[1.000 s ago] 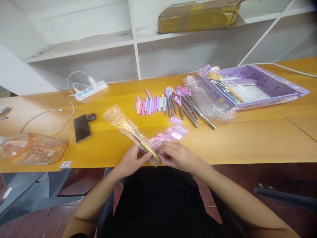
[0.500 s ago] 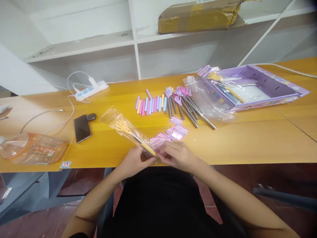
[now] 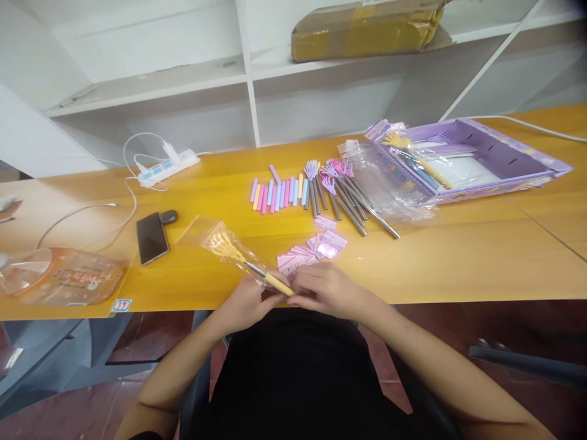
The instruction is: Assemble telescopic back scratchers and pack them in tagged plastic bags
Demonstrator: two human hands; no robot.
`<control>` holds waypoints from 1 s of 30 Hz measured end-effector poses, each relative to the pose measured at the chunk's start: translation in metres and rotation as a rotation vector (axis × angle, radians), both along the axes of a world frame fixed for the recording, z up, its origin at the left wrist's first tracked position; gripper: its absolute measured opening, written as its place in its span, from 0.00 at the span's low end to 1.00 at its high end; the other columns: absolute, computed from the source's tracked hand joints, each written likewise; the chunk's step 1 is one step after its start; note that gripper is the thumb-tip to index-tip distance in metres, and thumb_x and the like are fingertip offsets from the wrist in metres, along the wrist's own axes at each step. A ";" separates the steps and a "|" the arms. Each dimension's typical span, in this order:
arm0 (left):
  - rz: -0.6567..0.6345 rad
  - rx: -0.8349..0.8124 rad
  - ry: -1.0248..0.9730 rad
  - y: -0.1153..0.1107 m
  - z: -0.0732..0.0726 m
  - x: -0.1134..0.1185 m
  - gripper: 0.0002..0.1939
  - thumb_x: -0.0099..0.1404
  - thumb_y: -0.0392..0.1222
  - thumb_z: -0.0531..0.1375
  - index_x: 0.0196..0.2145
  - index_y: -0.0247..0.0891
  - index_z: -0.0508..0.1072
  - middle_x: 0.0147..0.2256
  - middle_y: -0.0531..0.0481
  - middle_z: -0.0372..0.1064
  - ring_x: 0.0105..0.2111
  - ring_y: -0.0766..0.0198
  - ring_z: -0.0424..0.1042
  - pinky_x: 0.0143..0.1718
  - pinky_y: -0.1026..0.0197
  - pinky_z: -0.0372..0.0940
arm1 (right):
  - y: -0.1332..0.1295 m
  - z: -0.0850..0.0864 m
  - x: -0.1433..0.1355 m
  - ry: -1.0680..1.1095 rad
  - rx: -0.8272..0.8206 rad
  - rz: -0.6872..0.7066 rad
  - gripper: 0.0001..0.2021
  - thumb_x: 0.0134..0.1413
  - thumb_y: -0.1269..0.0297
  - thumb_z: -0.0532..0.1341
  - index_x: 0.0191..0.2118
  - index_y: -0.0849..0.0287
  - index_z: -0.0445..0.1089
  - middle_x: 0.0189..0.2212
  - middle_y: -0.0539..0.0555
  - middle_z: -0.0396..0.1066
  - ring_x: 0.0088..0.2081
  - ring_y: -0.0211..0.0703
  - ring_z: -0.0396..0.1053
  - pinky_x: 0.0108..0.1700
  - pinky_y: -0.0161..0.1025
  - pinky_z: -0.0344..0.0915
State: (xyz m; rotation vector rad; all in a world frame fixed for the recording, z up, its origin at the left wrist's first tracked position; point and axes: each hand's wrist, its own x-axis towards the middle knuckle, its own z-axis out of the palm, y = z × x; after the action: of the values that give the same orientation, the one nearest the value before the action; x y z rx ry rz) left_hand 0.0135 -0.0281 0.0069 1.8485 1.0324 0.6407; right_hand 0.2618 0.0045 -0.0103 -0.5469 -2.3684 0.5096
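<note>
Shelving (image 3: 251, 104) backs a wood-toned table (image 3: 435, 263) and carries a taped cardboard box (image 3: 362, 36). A purple tray (image 3: 504, 148) sits right, a power strip (image 3: 169, 168) left. At the front edge a yellow scratcher (image 3: 225, 245) slants in a clear bag (image 3: 193, 230), left hand (image 3: 245, 304) holding it by the handle, right hand (image 3: 328, 289) pinching its end. Reddish floor tiles (image 3: 55, 408) show below.

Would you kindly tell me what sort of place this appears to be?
Probably a workroom: many loose handles lie on a table near a pile of hand-headed rods, and a carton sits on the shelf behind.
</note>
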 end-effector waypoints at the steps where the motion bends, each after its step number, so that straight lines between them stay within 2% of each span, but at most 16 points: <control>1: -0.022 0.028 0.014 0.000 0.001 0.000 0.09 0.77 0.46 0.63 0.49 0.45 0.83 0.47 0.48 0.82 0.48 0.55 0.79 0.56 0.56 0.71 | 0.000 0.001 0.000 -0.009 0.006 0.017 0.15 0.76 0.53 0.63 0.38 0.57 0.72 0.33 0.52 0.76 0.33 0.38 0.73 0.36 0.36 0.64; 8: -0.060 0.025 0.038 0.001 0.000 -0.001 0.07 0.78 0.42 0.62 0.48 0.44 0.80 0.47 0.49 0.81 0.49 0.57 0.78 0.55 0.58 0.70 | 0.000 0.000 -0.001 0.038 0.113 0.015 0.13 0.77 0.58 0.62 0.38 0.58 0.76 0.31 0.51 0.76 0.31 0.39 0.72 0.36 0.38 0.65; 14: 0.065 0.017 0.045 0.001 -0.008 -0.002 0.06 0.77 0.45 0.63 0.45 0.41 0.75 0.41 0.49 0.80 0.40 0.58 0.78 0.45 0.59 0.70 | 0.002 -0.006 -0.001 0.003 0.209 -0.067 0.14 0.79 0.62 0.59 0.37 0.59 0.75 0.30 0.52 0.75 0.30 0.40 0.70 0.35 0.40 0.63; 19: 0.105 -0.018 -0.033 0.002 -0.008 -0.003 0.10 0.81 0.49 0.57 0.47 0.41 0.72 0.44 0.47 0.80 0.41 0.58 0.78 0.47 0.57 0.69 | 0.003 -0.007 0.000 -0.021 0.193 -0.100 0.12 0.79 0.67 0.57 0.39 0.58 0.74 0.34 0.53 0.77 0.31 0.40 0.70 0.35 0.40 0.64; 22: 0.131 -0.010 -0.059 0.001 -0.008 -0.007 0.14 0.83 0.52 0.54 0.48 0.41 0.72 0.41 0.49 0.78 0.41 0.59 0.77 0.48 0.57 0.68 | 0.001 -0.001 0.001 -0.031 0.140 -0.045 0.11 0.79 0.68 0.56 0.42 0.59 0.74 0.36 0.54 0.78 0.34 0.40 0.72 0.38 0.39 0.66; 24: 0.173 0.019 -0.076 0.000 -0.009 -0.010 0.15 0.83 0.54 0.53 0.50 0.41 0.72 0.42 0.48 0.77 0.43 0.58 0.76 0.49 0.56 0.67 | -0.002 0.003 0.001 -0.063 0.124 0.042 0.11 0.79 0.67 0.57 0.42 0.59 0.75 0.35 0.53 0.77 0.35 0.40 0.72 0.39 0.38 0.67; 27: 0.245 -0.001 -0.146 0.001 -0.012 -0.011 0.17 0.81 0.56 0.56 0.53 0.41 0.71 0.45 0.47 0.77 0.45 0.57 0.76 0.49 0.57 0.68 | -0.006 0.005 -0.001 -0.122 0.146 0.182 0.13 0.79 0.63 0.59 0.39 0.58 0.76 0.33 0.52 0.75 0.35 0.40 0.73 0.39 0.39 0.67; 30: 0.302 -0.074 -0.195 0.002 -0.016 -0.008 0.16 0.79 0.55 0.60 0.52 0.41 0.69 0.43 0.48 0.77 0.42 0.58 0.76 0.46 0.58 0.68 | -0.007 0.004 -0.002 -0.124 0.170 0.204 0.15 0.78 0.60 0.60 0.36 0.57 0.76 0.31 0.51 0.74 0.33 0.39 0.71 0.36 0.39 0.65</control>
State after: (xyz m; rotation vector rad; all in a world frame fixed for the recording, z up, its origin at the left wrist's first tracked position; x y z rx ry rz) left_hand 0.0056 -0.0258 -0.0090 1.5445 1.1973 0.9288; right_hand 0.2593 -0.0030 -0.0066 -0.2686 -2.5721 0.3672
